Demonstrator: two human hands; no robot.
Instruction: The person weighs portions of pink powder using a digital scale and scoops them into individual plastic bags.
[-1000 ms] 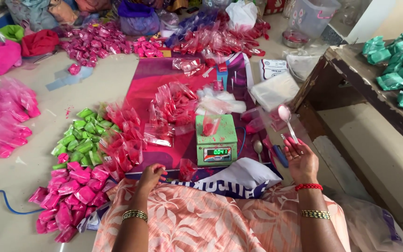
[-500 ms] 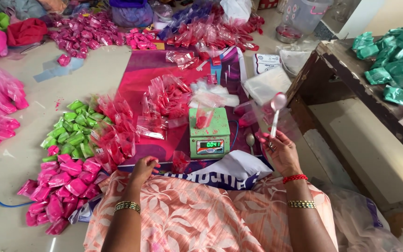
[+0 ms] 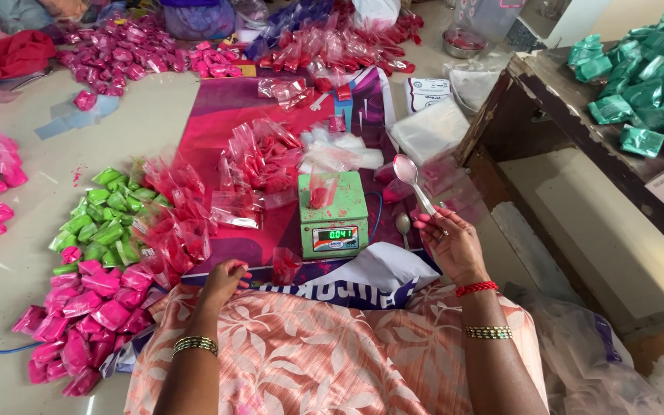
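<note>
My right hand [image 3: 453, 244] holds a metal spoon [image 3: 411, 177] with its empty bowl raised, just right of a small green digital scale [image 3: 334, 217]. On the scale's pan stands a clear plastic pouch with red powder [image 3: 320, 189]. My left hand [image 3: 225, 278] rests with curled fingers on the edge of the magenta sheet [image 3: 232, 115], close to a small red-powder pouch [image 3: 285, 263] and the heap of filled red pouches [image 3: 178, 219]. A second spoon [image 3: 403, 224] lies beside the scale.
Green packets [image 3: 101, 223] and pink packets [image 3: 86, 315] are heaped at my left. More pink and red packets lie at the far side [image 3: 117, 50]. Empty clear bags [image 3: 428, 131] sit right of the scale. A low wooden bench [image 3: 578, 146] with teal packets [image 3: 624, 100] stands right.
My right hand has lifted the spoon slightly and turned it toward the scale. The view has shifted closer. My left hand stays at the sheet's edge.
</note>
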